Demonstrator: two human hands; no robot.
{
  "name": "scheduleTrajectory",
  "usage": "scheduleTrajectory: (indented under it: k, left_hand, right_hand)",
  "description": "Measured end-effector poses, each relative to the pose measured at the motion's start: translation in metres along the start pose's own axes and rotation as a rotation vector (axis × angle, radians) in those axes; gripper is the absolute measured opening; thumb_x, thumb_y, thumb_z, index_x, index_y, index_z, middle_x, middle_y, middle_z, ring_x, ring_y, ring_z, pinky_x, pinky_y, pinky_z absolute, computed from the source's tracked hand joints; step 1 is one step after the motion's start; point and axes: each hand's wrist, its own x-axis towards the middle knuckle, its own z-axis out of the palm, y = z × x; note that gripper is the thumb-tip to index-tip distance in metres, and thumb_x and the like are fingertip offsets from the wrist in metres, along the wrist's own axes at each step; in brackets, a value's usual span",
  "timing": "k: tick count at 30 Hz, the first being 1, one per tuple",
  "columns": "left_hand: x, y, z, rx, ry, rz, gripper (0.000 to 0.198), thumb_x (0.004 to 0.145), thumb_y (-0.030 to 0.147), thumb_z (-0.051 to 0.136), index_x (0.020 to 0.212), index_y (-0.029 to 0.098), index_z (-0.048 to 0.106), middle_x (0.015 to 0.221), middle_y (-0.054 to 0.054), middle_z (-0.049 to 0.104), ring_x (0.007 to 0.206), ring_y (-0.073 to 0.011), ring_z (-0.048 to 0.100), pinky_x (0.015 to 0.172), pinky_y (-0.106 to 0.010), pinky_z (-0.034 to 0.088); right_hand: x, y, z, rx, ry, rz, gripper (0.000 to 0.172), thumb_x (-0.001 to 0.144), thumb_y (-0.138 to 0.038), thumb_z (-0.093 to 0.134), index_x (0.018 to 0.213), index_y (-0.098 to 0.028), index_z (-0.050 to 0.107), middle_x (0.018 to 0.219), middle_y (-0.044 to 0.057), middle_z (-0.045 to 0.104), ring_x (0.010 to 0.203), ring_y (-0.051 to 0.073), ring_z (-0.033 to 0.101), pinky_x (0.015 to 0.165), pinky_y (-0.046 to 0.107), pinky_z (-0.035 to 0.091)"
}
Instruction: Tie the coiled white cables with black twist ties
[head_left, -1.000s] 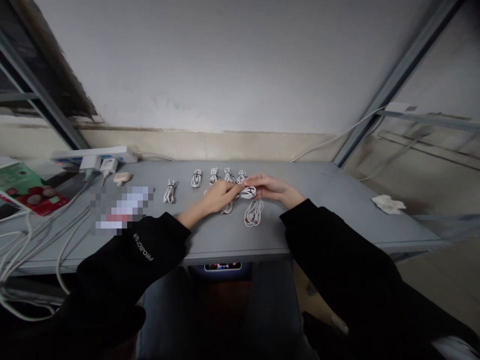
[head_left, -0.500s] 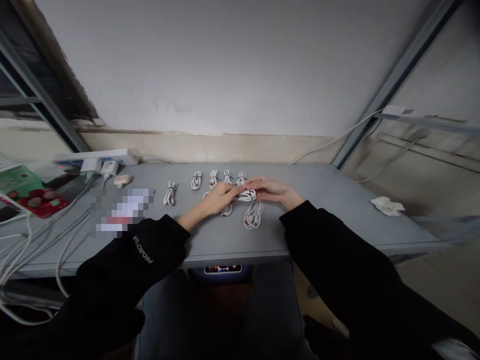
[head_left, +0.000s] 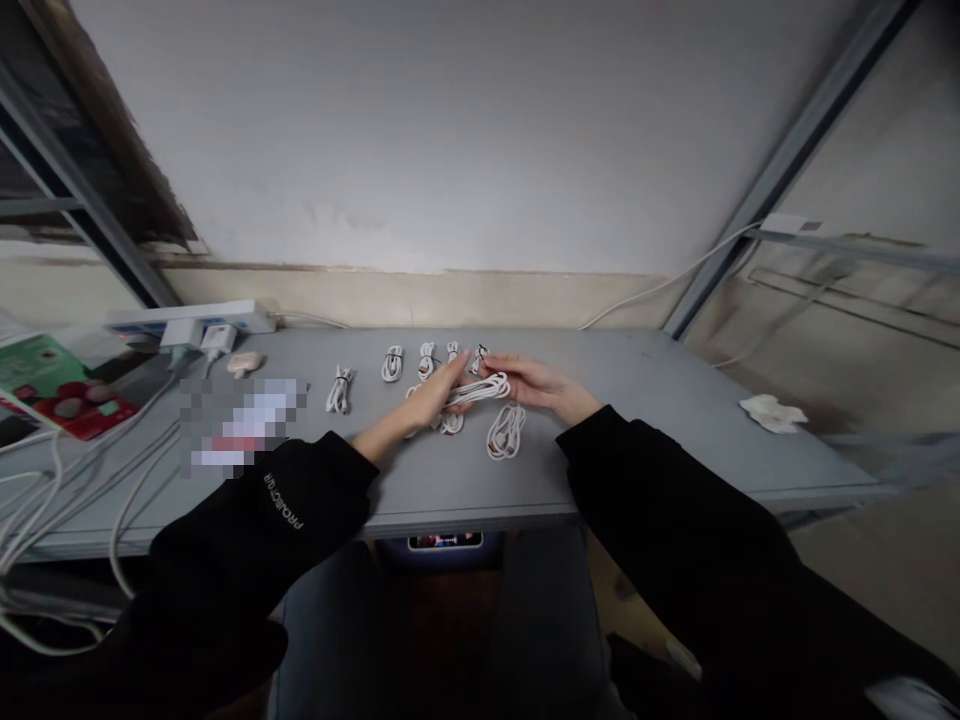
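The left hand (head_left: 431, 400) and right hand (head_left: 536, 385) were close together above the middle of the counter, both closed around a looped white cable (head_left: 476, 392). The loop stretched between them, its left end running under the left hand's fingers and its right end pinched in the right hand's fingers. The loop was held just above the counter (head_left: 637, 440), a grey metal surface.

Tied bundles of white cable lay around the hands. One bundle (head_left: 506, 431) sat just to the near right of the held loop, and another (head_left: 451, 424) lay partly under it. Four more bundles (head_left: 426, 360) stood in a row on the far side, and a separate bundle (head_left: 339, 389) lay further left.

Black sleeves (head_left: 255, 510) covered both forearms, and the left one carried small pale lettering. Beyond the bundles on the left, a pixelated patch (head_left: 244, 425) hid whatever lay there. Past it were a small beige case (head_left: 244, 363) and a white power strip (head_left: 187, 317) with two plugs in it, while loose white cords (head_left: 75, 480) trailed over the near left edge. A green and red package (head_left: 67, 385) lay at the far left, and a crumpled tissue (head_left: 772, 413) lay on the counter's right side.
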Motion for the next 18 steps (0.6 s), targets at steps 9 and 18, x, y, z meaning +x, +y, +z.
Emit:
scheduleTrajectory:
  k: [9, 18]
  left_hand:
    - [0.005, 0.002, -0.006, -0.143, -0.090, -0.044, 0.087, 0.076, 0.090, 0.001, 0.047, 0.021, 0.045, 0.038, 0.001, 0.031, 0.035, -0.0085, 0.021, 0.040, -0.026, 0.014]
    - [0.005, 0.002, -0.001, -0.257, 0.006, -0.089, 0.067, 0.089, 0.075, 0.030, 0.057, 0.020, 0.050, 0.041, 0.004, 0.030, 0.038, -0.0074, 0.019, 0.041, -0.026, 0.014]
  right_hand:
    - [0.006, 0.006, 0.004, 0.000, 0.193, -0.155, 0.010, 0.081, -0.022, 0.077, 0.080, -0.017, 0.068, 0.074, -0.001, 0.065, 0.064, 0.009, 0.056, 0.060, 0.021, 0.046]
    - [0.003, 0.009, 0.015, -0.116, 0.107, -0.214, 0.010, 0.078, -0.024, 0.078, 0.078, -0.019, 0.069, 0.067, -0.003, 0.061, 0.056, 0.008, 0.049, 0.055, 0.022, 0.043]
